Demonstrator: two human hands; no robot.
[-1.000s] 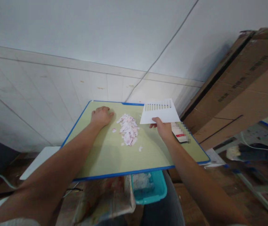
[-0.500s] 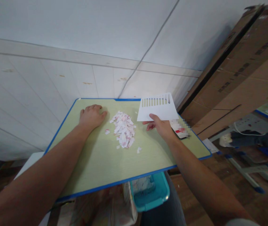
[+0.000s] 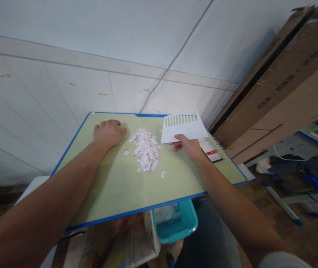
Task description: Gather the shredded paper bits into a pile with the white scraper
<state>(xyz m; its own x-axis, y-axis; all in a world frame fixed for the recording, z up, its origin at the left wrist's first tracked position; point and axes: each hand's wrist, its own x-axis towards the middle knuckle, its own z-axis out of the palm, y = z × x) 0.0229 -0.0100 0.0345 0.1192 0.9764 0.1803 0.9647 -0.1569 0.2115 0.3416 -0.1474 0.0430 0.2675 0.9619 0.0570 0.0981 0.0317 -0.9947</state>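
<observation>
Left hand (image 3: 107,133), right hand (image 3: 188,146) and both forearms (image 3: 64,190) bare; pale grey sleeve (image 3: 283,260) ending near right elbow; dark blue-grey trousers (image 3: 210,238)

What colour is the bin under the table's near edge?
The bin is turquoise; the head view, the only one, shows it clearly.

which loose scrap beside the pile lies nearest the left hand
The red-marked scrap left of the pile, toward the left hand; the strays by its near end lie farther from that hand.
</observation>
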